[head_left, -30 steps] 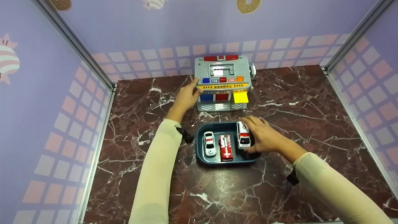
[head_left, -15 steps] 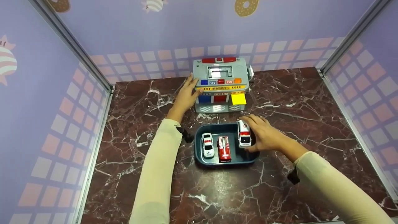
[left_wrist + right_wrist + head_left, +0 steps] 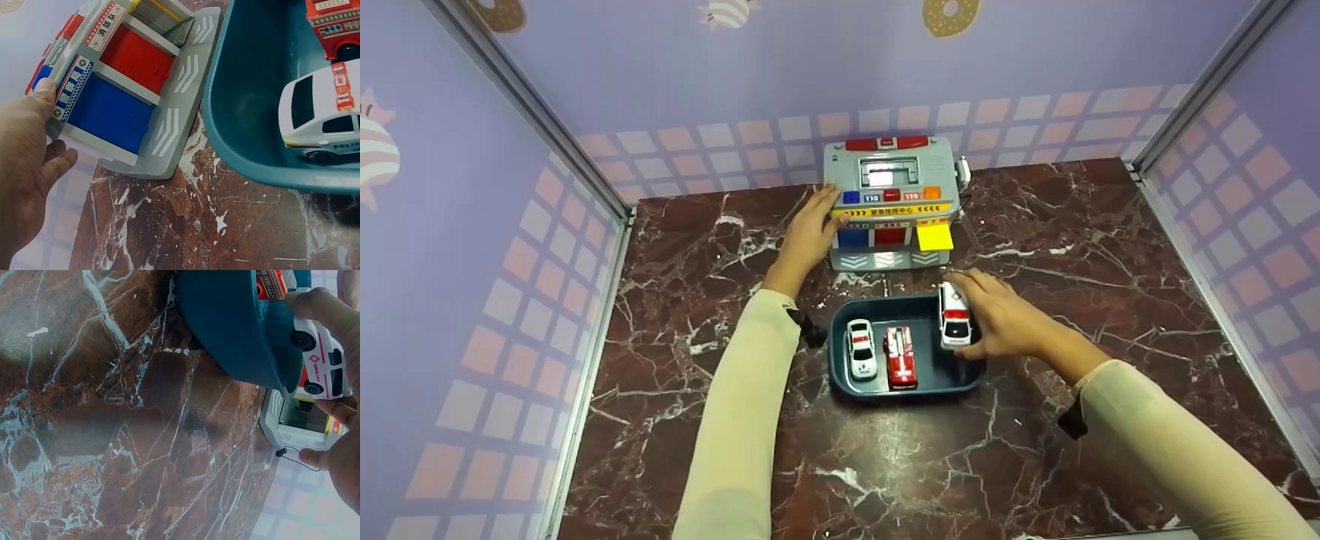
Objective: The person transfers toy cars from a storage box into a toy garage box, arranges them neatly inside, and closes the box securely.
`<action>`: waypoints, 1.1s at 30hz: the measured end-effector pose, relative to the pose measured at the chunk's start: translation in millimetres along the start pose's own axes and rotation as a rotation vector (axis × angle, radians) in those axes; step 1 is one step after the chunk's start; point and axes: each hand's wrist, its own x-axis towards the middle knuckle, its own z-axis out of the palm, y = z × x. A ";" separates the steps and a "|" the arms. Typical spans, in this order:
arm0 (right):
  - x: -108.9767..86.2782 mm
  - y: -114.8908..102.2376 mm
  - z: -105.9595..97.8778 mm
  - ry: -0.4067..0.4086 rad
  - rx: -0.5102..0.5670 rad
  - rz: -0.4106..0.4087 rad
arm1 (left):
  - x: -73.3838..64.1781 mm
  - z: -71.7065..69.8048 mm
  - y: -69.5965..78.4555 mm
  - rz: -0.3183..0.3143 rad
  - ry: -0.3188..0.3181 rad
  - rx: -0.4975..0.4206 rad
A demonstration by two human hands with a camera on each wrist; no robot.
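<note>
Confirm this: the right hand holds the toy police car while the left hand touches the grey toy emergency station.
Not quite: the right hand holds the toy ambulance, as its side lettering shows in the right wrist view; the toy police car sits in the tray. The left hand does touch the grey toy emergency station.
</note>
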 end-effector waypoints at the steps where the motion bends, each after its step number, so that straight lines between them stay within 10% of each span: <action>1: 0.4 0.3 -0.2 0.003 0.007 0.001 | -0.9 -0.9 1.8 -0.004 0.005 0.010; 33: 24.0 29.1 -0.3 0.065 0.250 0.066 | 0.1 -6.5 5.6 -0.041 -0.033 -0.020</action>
